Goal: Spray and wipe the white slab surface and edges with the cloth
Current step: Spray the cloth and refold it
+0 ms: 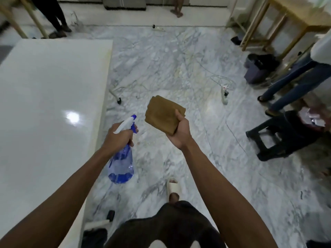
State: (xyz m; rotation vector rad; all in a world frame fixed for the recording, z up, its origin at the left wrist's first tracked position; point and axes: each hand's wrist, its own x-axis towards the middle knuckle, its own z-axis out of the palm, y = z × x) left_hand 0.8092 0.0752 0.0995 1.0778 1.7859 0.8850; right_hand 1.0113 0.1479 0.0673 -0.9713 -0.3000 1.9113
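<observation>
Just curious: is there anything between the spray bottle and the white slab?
No. In the head view the bottle, gripped by the left hand, hangs right of the slab, with only the slab's pale edge between them.

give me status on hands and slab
Left hand grips blue spray bottle. Right hand holds folded brown cloth. Glossy white slab untouched, nothing in the way.

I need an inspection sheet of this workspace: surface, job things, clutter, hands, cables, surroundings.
Surface: glossy white slab, bare, one light reflection.
Job's things: translucent blue spray bottle and folded brown cloth, both held over the floor beside the slab.
Clutter: black plastic stool, dark bin.
Grip: left hand grips the bottle's neck; right hand holds the cloth.
Cables: white power strip with loose cords on the marble floor.
Surroundings: wooden table, people standing nearby.
</observation>
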